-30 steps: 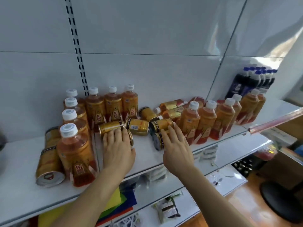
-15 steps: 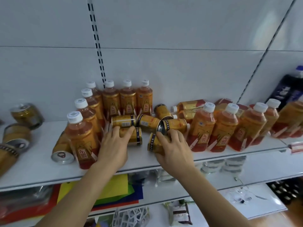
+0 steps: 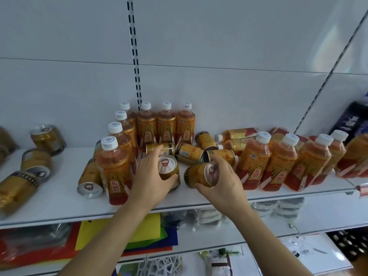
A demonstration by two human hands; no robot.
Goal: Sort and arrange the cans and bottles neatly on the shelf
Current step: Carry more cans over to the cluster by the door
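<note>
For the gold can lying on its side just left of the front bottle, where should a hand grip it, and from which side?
Grip the gold can round its body from above and the left. Its pull-tab end faces the shelf front, and the front bottle crowds its right side.

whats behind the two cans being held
Behind the can in the left hand and the can in the right hand, more gold cans lie on their sides, then four upright bottles against the wall. The hands hide what lies directly under them.

A shop: white metal gondola shelving (image 3: 59, 204) on a slotted upright (image 3: 135, 56), stocked with many identical orange drink bottles (image 3: 278, 164) and gold cans (image 3: 45, 136).
</note>
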